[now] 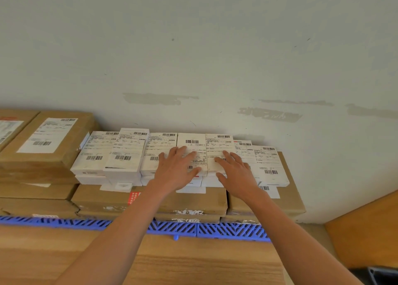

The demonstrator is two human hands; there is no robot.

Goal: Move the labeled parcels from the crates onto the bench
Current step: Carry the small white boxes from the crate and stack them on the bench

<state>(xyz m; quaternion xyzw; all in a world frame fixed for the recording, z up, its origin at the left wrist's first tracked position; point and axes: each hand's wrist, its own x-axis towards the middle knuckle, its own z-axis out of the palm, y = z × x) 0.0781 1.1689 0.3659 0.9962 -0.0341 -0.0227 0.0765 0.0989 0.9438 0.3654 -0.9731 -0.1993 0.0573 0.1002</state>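
— Looking down past both forearms, what did you see the hands doing?

— Both lay flat with fingers spread. The left hand rested palm-down on a white parcel with a barcode label near its far end, thumb stretched along the parcel's near edge. The right hand rested the same way on the neighbouring white parcel, just beside the first. Neither hand curled round anything; they only pressed or touched the tops.

— Where did those two parcels sit?

— In a row of small white labelled boxes running left and right of the hands, their edges touching or overlapping. More white boxes lay beneath them, partly hidden. The whole row sat on top of flat brown cardboard parcels, right under the wrists.

— Anything further left?

— A taller stack of brown parcels, well to the left of the left hand, the top one carrying a white shipping label.

— And nearer the person?

— Below the forearms ran a strip of blue plastic lattice, the edge of a crate as far as I could tell, and nearer still a wooden surface. Beyond the fingertips rose a pale wall with scuffed patches. To the right of the right arm stood a slanted wooden panel.
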